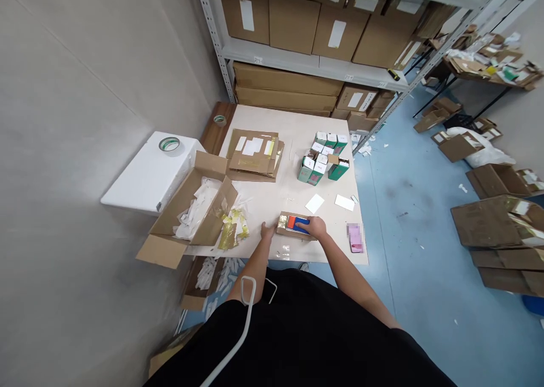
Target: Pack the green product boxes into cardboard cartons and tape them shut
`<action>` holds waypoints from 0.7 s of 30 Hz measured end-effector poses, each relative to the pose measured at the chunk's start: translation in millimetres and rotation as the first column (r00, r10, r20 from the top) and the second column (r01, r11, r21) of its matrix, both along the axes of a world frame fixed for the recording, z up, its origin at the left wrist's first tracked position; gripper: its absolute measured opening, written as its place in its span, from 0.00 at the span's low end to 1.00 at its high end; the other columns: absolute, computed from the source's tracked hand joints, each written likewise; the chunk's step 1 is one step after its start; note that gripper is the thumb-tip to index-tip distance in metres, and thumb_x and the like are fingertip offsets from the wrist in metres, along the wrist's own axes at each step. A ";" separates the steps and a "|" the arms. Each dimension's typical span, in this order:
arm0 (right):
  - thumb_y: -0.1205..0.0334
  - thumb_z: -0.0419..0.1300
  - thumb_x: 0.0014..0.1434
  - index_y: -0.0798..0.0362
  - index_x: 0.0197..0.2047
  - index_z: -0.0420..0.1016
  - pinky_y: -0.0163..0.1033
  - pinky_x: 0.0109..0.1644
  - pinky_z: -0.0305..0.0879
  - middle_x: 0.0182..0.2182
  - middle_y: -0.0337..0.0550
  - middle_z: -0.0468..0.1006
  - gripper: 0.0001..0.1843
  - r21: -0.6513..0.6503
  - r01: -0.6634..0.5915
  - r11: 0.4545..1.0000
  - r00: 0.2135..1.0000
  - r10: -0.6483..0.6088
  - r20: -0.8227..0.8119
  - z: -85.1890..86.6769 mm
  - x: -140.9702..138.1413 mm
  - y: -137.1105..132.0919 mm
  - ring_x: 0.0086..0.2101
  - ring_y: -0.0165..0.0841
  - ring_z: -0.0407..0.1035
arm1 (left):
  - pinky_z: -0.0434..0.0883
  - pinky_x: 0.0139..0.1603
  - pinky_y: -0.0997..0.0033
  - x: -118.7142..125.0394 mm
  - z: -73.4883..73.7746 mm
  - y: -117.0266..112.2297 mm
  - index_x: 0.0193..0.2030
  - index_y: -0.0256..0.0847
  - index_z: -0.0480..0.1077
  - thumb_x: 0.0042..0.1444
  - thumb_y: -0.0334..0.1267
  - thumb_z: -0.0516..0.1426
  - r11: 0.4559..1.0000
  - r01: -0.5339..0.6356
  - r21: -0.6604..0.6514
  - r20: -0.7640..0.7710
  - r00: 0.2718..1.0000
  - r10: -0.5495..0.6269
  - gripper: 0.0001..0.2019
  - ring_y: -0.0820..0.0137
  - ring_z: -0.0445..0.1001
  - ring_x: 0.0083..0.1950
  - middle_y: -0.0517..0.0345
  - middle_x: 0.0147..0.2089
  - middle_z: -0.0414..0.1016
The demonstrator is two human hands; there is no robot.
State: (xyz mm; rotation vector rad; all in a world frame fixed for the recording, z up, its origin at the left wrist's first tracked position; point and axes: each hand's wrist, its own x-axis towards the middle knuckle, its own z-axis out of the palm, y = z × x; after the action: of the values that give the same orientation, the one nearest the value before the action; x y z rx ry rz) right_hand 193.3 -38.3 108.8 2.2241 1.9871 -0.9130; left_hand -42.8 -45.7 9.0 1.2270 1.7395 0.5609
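Observation:
My right hand [316, 227] is closed around a blue and orange tape dispenser [301, 224], which rests on top of a small cardboard box [293, 235]. Shiny tape shows at the box's left end. My left hand [267, 230] is at that end, thumb and fingers apart, seemingly touching the box; its fingertips are hard to make out. The box lies near the front edge of the pale table [293, 191]. Just beyond it are two white cards, one of them a white card [315, 203] nearest the box.
Several green and white cartons [312, 170] stand at the back right. Flattened cardboard [255, 152] lies at the back left. An open carton [170, 222] with white pieces and crumpled tape [233, 231] is on the left. A pink item [355, 238] lies right; a shelf [289, 55] stands behind.

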 end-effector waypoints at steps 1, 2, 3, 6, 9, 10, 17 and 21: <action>0.26 0.63 0.56 0.51 0.38 0.83 0.39 0.36 0.62 0.36 0.55 0.84 0.34 0.003 -0.002 1.000 1.000 0.002 -0.003 -0.3 0.0 0.3 0.38 0.45 0.77 | 0.74 0.55 0.54 -0.3 2.0 -0.8 0.57 0.34 0.74 0.65 0.54 0.53 0.999 -0.039 -0.027 -0.022 0.999 0.038 0.26 0.53 0.81 0.55 0.35 0.54 0.81; 0.26 0.63 0.57 0.51 0.38 0.83 0.39 0.36 0.62 0.37 0.55 0.84 0.33 0.008 -0.004 1.000 1.000 0.004 -0.006 -0.5 0.3 0.8 0.38 0.45 0.77 | 0.74 0.56 0.55 0.0 4.0 -0.4 0.55 0.35 0.75 0.67 0.53 0.49 0.996 -0.076 -0.048 -0.039 0.996 0.074 0.25 0.54 0.81 0.55 0.36 0.54 0.81; 0.28 0.63 0.58 0.51 0.39 0.83 0.39 0.36 0.62 0.37 0.55 0.84 0.32 0.012 -0.006 1.000 1.000 0.006 -0.010 -0.7 0.8 1.5 0.38 0.45 0.77 | 0.73 0.56 0.57 0.9 6.0 1.1 0.53 0.37 0.76 0.68 0.53 0.47 0.993 -0.099 -0.060 -0.045 0.994 0.097 0.26 0.55 0.80 0.55 0.38 0.53 0.82; 0.31 0.63 0.60 0.51 0.39 0.84 0.39 0.36 0.62 0.37 0.54 0.85 0.29 -0.011 -0.016 1.000 0.999 0.015 -0.052 -0.7 4.4 4.7 0.39 0.44 0.77 | 0.74 0.53 0.66 5.9 10.6 9.4 0.47 0.40 0.79 0.69 0.54 0.45 0.996 -0.059 -0.064 -0.005 0.998 0.058 0.26 0.60 0.81 0.52 0.47 0.49 0.84; 0.32 0.65 0.59 0.51 0.39 0.84 0.39 0.36 0.62 0.39 0.53 0.85 0.28 -0.050 -0.024 0.998 0.996 0.020 -0.088 0.9 9.1 7.6 0.39 0.44 0.77 | 0.73 0.51 0.69 13.2 13.0 14.9 0.48 0.41 0.79 0.69 0.53 0.49 0.998 0.025 -0.062 0.033 0.999 -0.023 0.22 0.63 0.81 0.50 0.51 0.49 0.85; 0.32 0.65 0.58 0.51 0.38 0.84 0.39 0.36 0.62 0.39 0.53 0.85 0.28 -0.053 -0.022 0.998 0.996 0.017 -0.088 1.8 10.1 7.9 0.40 0.45 0.77 | 0.73 0.52 0.69 16.3 13.5 14.8 0.50 0.42 0.79 0.69 0.52 0.49 0.997 0.043 -0.063 0.030 0.999 -0.041 0.21 0.63 0.81 0.51 0.51 0.51 0.84; 0.30 0.66 0.56 0.52 0.41 0.84 0.39 0.40 0.66 0.42 0.57 0.84 0.31 -0.040 0.017 0.999 1.000 -0.017 0.008 10.9 13.2 0.7 0.42 0.45 0.78 | 0.71 0.55 0.63 49.3 19.2 -0.5 0.56 0.42 0.75 0.74 0.51 0.43 0.989 0.092 -0.112 -0.137 0.985 -0.107 0.24 0.59 0.79 0.55 0.46 0.54 0.82; 0.29 0.66 0.56 0.53 0.43 0.84 0.37 0.39 0.66 0.45 0.53 0.84 0.33 -0.117 0.034 0.993 0.999 -0.030 0.035 22.7 25.1 -3.1 0.43 0.43 0.78 | 0.71 0.54 0.61 70.1 23.7 -4.8 0.60 0.44 0.72 0.75 0.50 0.39 0.978 0.129 -0.162 -0.238 0.957 -0.166 0.26 0.56 0.79 0.56 0.43 0.55 0.81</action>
State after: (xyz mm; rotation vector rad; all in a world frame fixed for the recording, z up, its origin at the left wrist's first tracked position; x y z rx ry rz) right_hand 218.4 -41.4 131.5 2.1987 1.8387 -0.9634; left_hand 27.3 -50.5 32.7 1.3560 1.8410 0.1927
